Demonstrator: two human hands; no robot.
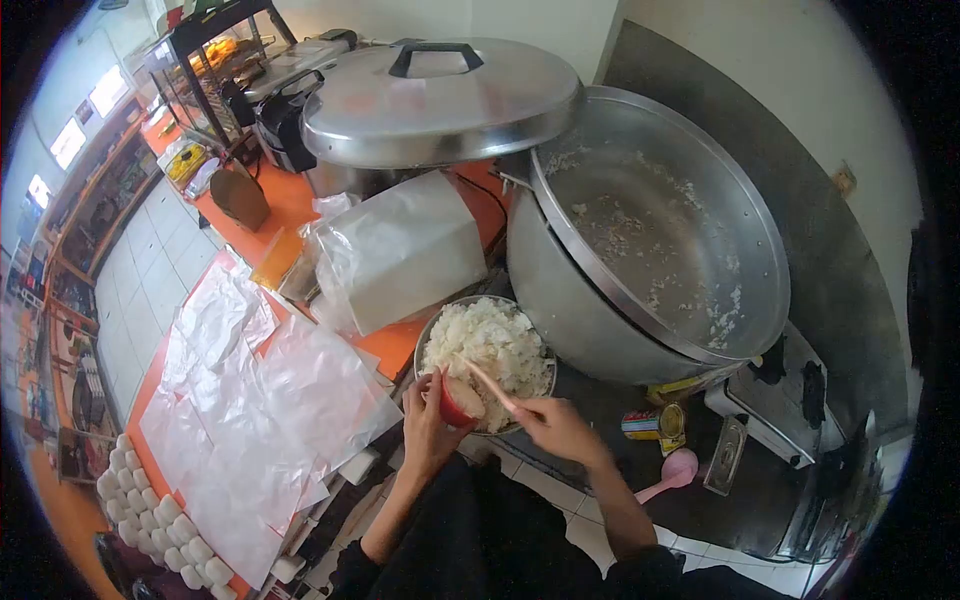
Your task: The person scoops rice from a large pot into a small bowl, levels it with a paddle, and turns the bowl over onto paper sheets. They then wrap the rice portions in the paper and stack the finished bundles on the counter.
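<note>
Red cup (449, 411) and paddle (489, 384), in hand

Left hand (428, 432): closed around the cup, rice inside. Right hand (555, 428): gripping the paddle. Both items: over heaped rice (485, 335) in a round bowl (553, 376), beside the large pot (590, 330).

This looks like the kitchen of a small eatery or food stall: a wide metal pot (590, 315) with stray grains inside, a huge domed lid (440, 110) and a heap of cooked rice (490, 335) suggest catering-scale cooking. An orange desk (285, 205) carries a food display case (215, 25), with plastic sheets (265, 410) spread nearer, while a tiled floor (140, 275), long shelves (90, 245) and 3 bright panes (108, 90) lie beyond.
</note>
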